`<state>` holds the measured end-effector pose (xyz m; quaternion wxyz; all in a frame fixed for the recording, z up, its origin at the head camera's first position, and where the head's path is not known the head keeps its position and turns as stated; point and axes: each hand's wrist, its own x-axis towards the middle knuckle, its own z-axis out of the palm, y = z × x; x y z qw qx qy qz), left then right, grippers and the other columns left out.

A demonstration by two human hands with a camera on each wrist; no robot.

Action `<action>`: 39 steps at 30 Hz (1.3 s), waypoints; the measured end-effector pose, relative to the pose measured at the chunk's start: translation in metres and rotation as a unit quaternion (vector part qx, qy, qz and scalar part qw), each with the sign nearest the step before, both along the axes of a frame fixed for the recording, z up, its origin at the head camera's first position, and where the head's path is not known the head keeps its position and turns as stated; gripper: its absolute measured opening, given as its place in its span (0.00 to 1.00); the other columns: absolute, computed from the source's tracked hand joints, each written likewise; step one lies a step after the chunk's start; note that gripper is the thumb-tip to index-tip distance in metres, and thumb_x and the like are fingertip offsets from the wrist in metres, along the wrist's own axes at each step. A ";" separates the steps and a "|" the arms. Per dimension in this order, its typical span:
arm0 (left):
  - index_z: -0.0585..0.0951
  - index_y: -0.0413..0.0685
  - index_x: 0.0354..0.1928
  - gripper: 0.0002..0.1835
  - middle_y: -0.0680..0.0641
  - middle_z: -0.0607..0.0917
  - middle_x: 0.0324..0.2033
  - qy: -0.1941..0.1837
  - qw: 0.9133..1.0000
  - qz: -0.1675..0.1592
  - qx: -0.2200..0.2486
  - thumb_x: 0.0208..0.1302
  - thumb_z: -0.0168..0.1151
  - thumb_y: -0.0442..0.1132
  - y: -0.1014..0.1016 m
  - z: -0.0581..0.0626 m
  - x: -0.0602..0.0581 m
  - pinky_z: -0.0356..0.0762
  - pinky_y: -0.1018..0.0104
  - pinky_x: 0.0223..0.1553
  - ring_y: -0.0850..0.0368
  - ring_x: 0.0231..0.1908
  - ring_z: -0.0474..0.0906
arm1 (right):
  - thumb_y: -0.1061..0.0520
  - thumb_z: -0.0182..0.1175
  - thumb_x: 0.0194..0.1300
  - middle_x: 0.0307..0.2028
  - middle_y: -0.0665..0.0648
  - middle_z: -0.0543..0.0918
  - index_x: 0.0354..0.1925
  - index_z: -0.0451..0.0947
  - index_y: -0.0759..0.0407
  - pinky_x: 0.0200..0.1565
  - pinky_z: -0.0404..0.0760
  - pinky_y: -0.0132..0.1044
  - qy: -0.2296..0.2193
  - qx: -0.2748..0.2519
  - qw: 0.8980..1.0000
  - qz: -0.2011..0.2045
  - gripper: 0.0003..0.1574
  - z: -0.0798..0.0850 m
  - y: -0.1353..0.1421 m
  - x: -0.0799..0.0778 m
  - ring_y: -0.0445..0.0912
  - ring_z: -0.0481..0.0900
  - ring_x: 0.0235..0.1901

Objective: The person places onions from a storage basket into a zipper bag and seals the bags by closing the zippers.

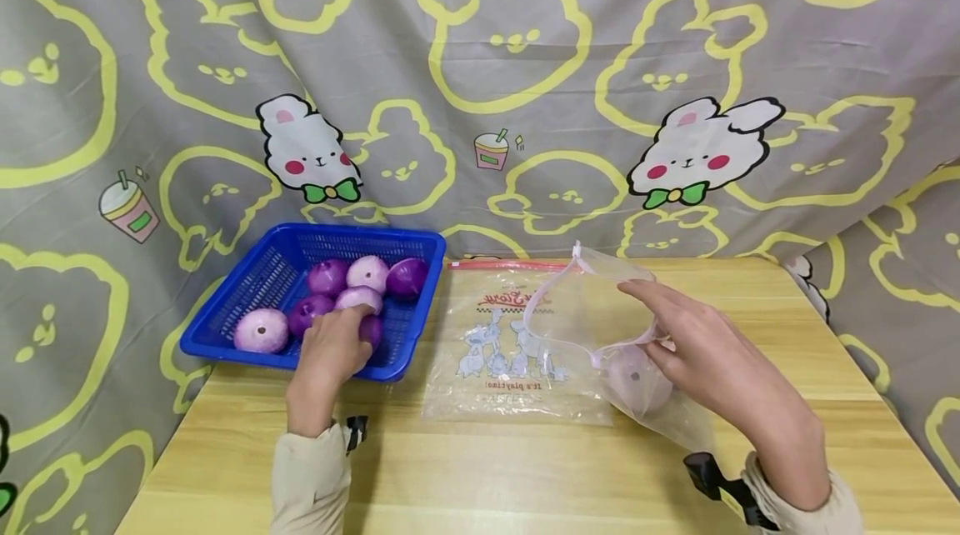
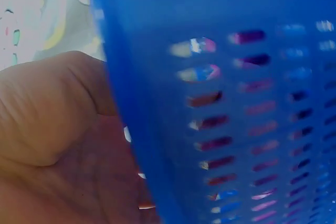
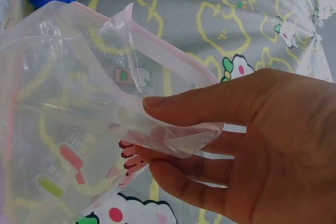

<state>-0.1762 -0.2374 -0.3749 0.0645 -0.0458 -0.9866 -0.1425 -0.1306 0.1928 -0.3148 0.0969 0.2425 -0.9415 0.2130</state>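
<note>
My left hand (image 1: pixel 333 343) reaches over the near rim of a blue plastic basket (image 1: pixel 420 327). Its fingers and thumb curl round a dark purple onion (image 1: pixel 371 332), partly hidden under the hand. Several other purple onions lie in the basket, among them a paler onion (image 1: pixel 261 330) at the left. In the left wrist view the basket's slotted wall (image 2: pixel 142 77) covers the fingertips. On the right, my right hand (image 1: pixel 693 339) pinches the edge of a clear zip bag (image 3: pixel 58 77) between thumb and fingers. The bag's mouth gapes, and one onion (image 1: pixel 637 377) sits inside it.
A second clear zip bag (image 1: pixel 472 393) with a red zip strip and printed figures lies flat between basket and held bag, partly under the latter. All stand on a wooden table (image 1: pixel 480 485). A grey patterned curtain (image 1: pixel 525 127) hangs behind the table and at its sides.
</note>
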 end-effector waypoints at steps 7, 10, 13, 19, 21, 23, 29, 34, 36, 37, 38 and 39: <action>0.80 0.40 0.55 0.26 0.31 0.82 0.45 0.055 0.998 -0.008 0.027 0.50 0.60 0.25 0.010 0.013 0.010 0.75 0.33 0.40 0.27 0.40 0.79 | 0.73 0.60 0.57 0.42 0.52 0.82 0.68 0.66 0.56 0.27 0.73 0.32 0.005 0.000 1.000 0.007 0.42 0.001 0.000 -0.001 0.36 0.76 0.30; 0.79 0.42 0.59 0.26 0.32 0.81 0.49 0.065 0.997 -0.003 0.040 0.54 0.60 0.26 0.014 0.017 0.010 0.75 0.30 0.41 0.27 0.43 0.79 | 0.73 0.60 0.57 0.41 0.52 0.82 0.68 0.66 0.57 0.27 0.73 0.32 0.010 -0.001 1.000 0.011 0.41 0.002 0.000 -0.002 0.36 0.76 0.30; 0.77 0.44 0.61 0.26 0.32 0.79 0.53 0.076 0.996 -0.007 0.050 0.59 0.62 0.28 0.019 0.019 0.010 0.75 0.29 0.42 0.27 0.45 0.79 | 0.73 0.60 0.57 0.40 0.52 0.82 0.68 0.66 0.57 0.27 0.73 0.32 0.011 -0.002 1.000 0.012 0.41 0.002 0.000 -0.002 0.36 0.76 0.29; 0.75 0.47 0.64 0.28 0.36 0.77 0.60 0.123 0.989 -0.054 0.065 0.61 0.66 0.29 0.029 0.023 0.007 0.76 0.33 0.48 0.32 0.52 0.79 | 0.72 0.60 0.57 0.40 0.50 0.81 0.68 0.66 0.56 0.28 0.73 0.32 0.012 0.001 1.000 0.011 0.41 0.001 0.001 -0.001 0.36 0.76 0.29; 0.75 0.47 0.65 0.29 0.37 0.77 0.61 0.140 0.985 -0.068 0.068 0.60 0.66 0.29 0.032 0.025 0.006 0.75 0.34 0.50 0.33 0.54 0.78 | 0.72 0.60 0.57 0.40 0.50 0.82 0.68 0.66 0.56 0.28 0.73 0.33 0.013 0.001 1.000 0.011 0.41 0.000 0.001 0.000 0.35 0.76 0.29; 0.75 0.46 0.65 0.29 0.37 0.76 0.62 0.153 0.982 -0.082 0.074 0.60 0.67 0.29 0.035 0.027 0.007 0.74 0.35 0.53 0.34 0.56 0.77 | 0.72 0.60 0.57 0.40 0.50 0.82 0.68 0.66 0.56 0.28 0.73 0.33 0.015 0.002 1.000 0.012 0.41 0.000 0.002 0.000 0.35 0.76 0.29; 0.74 0.43 0.66 0.31 0.35 0.74 0.65 0.159 0.976 -0.118 0.093 0.59 0.70 0.31 0.048 0.034 0.009 0.68 0.41 0.63 0.39 0.64 0.71 | 0.72 0.61 0.56 0.42 0.52 0.82 0.68 0.66 0.56 0.28 0.73 0.34 0.020 0.003 1.000 0.015 0.42 0.000 0.001 -0.001 0.36 0.76 0.29; 0.72 0.38 0.66 0.34 0.36 0.76 0.63 0.162 0.971 -0.139 0.105 0.57 0.73 0.32 0.065 0.034 0.013 0.69 0.46 0.63 0.41 0.63 0.74 | 0.72 0.62 0.57 0.47 0.55 0.82 0.68 0.66 0.57 0.31 0.74 0.35 0.017 0.003 1.000 0.021 0.41 -0.001 -0.001 0.000 0.37 0.75 0.29; 0.71 0.37 0.66 0.35 0.37 0.77 0.62 0.164 0.969 -0.149 0.106 0.57 0.74 0.33 0.073 0.033 0.014 0.71 0.47 0.62 0.40 0.60 0.76 | 0.72 0.61 0.57 0.49 0.56 0.81 0.68 0.66 0.57 0.31 0.74 0.36 0.016 0.003 1.000 0.022 0.41 -0.002 -0.002 0.000 0.37 0.74 0.29; 0.71 0.37 0.66 0.35 0.37 0.77 0.62 0.165 0.968 -0.155 0.107 0.57 0.74 0.34 0.076 0.032 0.015 0.72 0.47 0.61 0.40 0.59 0.77 | 0.72 0.61 0.57 0.49 0.56 0.81 0.68 0.67 0.58 0.32 0.74 0.36 0.018 0.004 1.000 0.024 0.41 -0.002 -0.003 -0.001 0.37 0.74 0.29; 0.71 0.37 0.66 0.35 0.38 0.78 0.62 0.165 0.967 -0.161 0.108 0.57 0.74 0.35 0.079 0.031 0.016 0.73 0.47 0.60 0.41 0.58 0.78 | 0.72 0.61 0.57 0.49 0.56 0.81 0.68 0.67 0.58 0.32 0.74 0.37 0.018 0.004 0.999 0.027 0.40 -0.002 -0.004 -0.002 0.38 0.73 0.29; 0.71 0.38 0.66 0.35 0.39 0.78 0.62 0.165 0.966 -0.165 0.108 0.57 0.74 0.36 0.082 0.030 0.017 0.75 0.47 0.58 0.41 0.56 0.79 | 0.72 0.61 0.57 0.50 0.56 0.81 0.68 0.67 0.59 0.33 0.74 0.37 0.018 0.004 0.999 0.030 0.40 -0.003 -0.006 -0.003 0.38 0.73 0.28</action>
